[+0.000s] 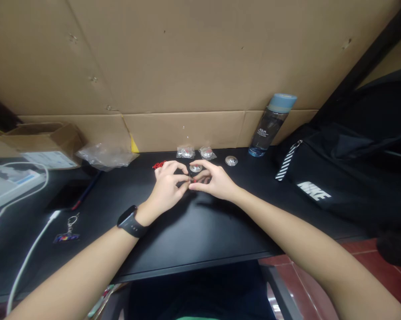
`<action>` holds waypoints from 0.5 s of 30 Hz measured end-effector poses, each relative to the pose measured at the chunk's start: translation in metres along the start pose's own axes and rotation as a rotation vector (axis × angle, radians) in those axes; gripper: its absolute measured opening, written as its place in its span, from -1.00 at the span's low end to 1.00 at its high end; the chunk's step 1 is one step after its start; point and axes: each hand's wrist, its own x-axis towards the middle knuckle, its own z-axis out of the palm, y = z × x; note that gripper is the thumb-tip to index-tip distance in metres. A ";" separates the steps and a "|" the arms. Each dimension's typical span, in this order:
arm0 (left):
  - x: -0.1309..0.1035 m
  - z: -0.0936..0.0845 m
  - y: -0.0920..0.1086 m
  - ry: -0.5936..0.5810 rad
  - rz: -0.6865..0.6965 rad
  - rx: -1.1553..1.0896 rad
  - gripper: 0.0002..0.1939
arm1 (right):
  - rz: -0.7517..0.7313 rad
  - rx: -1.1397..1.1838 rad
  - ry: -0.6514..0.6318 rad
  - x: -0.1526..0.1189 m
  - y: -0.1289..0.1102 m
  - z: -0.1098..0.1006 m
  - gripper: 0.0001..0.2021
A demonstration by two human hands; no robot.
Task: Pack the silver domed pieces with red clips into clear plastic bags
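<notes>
Small thin piece at the left fingertips, head view
From the head camera I judge this small thin piece (190, 178) light, fairly stiff and easily dropped; I'd take it lightly by its rim. I see it nearly edge-on, with a pale glint and red beside it, between the hands over the black desk (194, 238), near a clear round disc (196, 169). The left hand (165, 191) pinches it, fingertips almost together; the right hand (220, 183) curves wide around it, its hold unclear to me.
</notes>
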 end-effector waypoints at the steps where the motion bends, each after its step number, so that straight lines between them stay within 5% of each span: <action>1: 0.000 0.000 0.000 -0.001 -0.006 0.006 -0.88 | -0.004 0.010 -0.003 0.000 0.000 0.000 -0.31; 10: 0.006 0.000 -0.015 -0.079 -0.032 -0.376 -0.82 | -0.107 -0.152 0.089 0.003 0.004 -0.009 -0.26; 15: 0.008 0.001 -0.017 -0.036 -0.198 -0.544 -0.75 | -0.158 -0.148 0.105 0.004 0.004 -0.009 -0.28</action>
